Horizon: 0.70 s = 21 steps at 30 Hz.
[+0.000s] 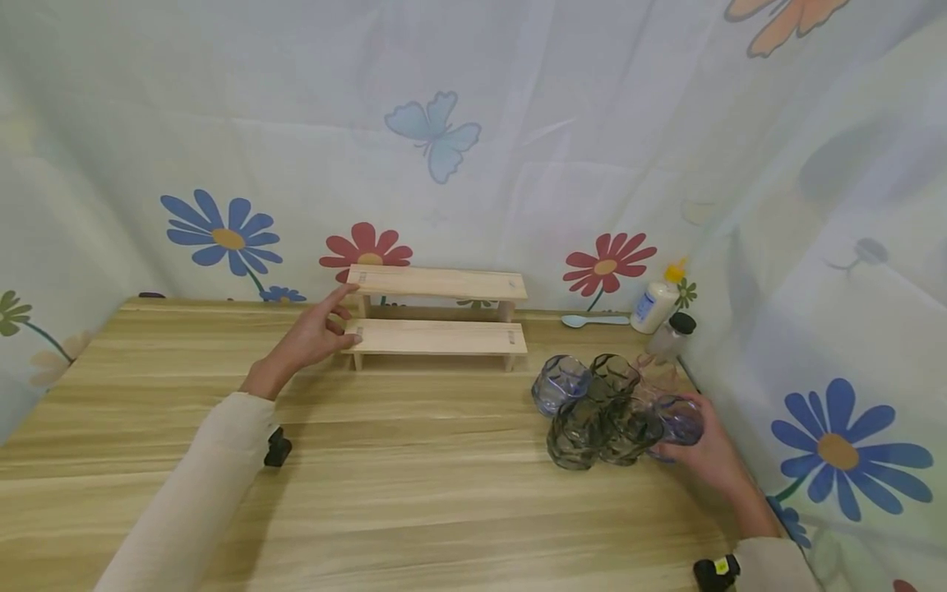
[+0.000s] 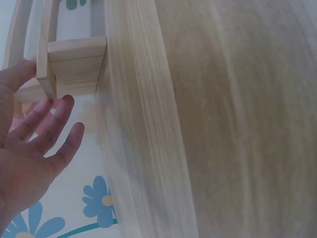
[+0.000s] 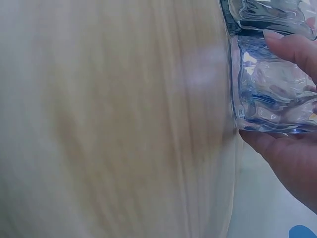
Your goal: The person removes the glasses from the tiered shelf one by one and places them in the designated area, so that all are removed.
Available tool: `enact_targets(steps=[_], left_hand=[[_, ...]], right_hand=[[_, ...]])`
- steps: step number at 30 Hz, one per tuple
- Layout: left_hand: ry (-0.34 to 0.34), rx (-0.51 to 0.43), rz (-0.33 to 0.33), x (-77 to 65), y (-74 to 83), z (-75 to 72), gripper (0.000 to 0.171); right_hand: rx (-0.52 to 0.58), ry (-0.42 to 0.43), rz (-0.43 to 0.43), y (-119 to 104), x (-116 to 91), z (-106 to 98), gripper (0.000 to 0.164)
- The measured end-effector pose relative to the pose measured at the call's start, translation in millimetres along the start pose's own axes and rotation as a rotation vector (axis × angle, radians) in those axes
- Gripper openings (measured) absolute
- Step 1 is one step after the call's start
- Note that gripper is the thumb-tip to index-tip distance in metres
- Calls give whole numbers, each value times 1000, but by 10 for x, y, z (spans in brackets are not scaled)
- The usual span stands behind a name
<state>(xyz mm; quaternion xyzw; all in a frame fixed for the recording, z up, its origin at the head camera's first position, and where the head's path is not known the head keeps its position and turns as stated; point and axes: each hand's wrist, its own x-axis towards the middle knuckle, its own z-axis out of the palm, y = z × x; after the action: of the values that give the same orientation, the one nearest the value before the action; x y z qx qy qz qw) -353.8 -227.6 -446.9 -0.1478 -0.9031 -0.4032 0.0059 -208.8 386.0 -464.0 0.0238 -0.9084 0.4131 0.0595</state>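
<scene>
My left hand (image 1: 314, 333) is at the left end of a pale wooden two-step shelf (image 1: 436, 335). Its thumb touches the lower board and its index finger reaches the upper one; in the left wrist view the other fingers (image 2: 62, 119) extend loosely beside the shelf end. At the right, my right hand (image 1: 706, 452) grips a blue-tinted faceted glass (image 1: 681, 419) between thumb and fingers. The right wrist view has this glass (image 3: 272, 84) with its base at the tabletop, beside a dark glass (image 3: 267, 17). Several other glasses cluster there: a blue one (image 1: 560, 385), smoky grey ones (image 1: 573, 436) and a pinkish one (image 1: 657, 372).
Behind the glasses stand a white bottle with a yellow cap (image 1: 655, 304) and a black-lidded jar (image 1: 672, 335). A light blue spoon (image 1: 594, 321) lies near the back edge. Flower-printed curtains (image 1: 503, 164) border the wood-grain table (image 1: 414, 493) at the back and sides.
</scene>
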Motion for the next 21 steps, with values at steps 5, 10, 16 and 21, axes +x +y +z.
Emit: enact_targets(steps=[5, 10, 16, 21], left_hand=[[1, 0, -4, 1, 5, -2, 89], [2, 1, -1, 1, -8, 1, 88], [4, -2, 5, 2, -9, 1, 88], [3, -8, 10, 9, -8, 3, 88]], right_hand=[[5, -3, -10, 11, 14, 0, 97], [-23, 11, -47, 37, 20, 3, 95], [31, 5, -67, 53, 33, 1, 95], [61, 0, -79, 40, 34, -7, 96]])
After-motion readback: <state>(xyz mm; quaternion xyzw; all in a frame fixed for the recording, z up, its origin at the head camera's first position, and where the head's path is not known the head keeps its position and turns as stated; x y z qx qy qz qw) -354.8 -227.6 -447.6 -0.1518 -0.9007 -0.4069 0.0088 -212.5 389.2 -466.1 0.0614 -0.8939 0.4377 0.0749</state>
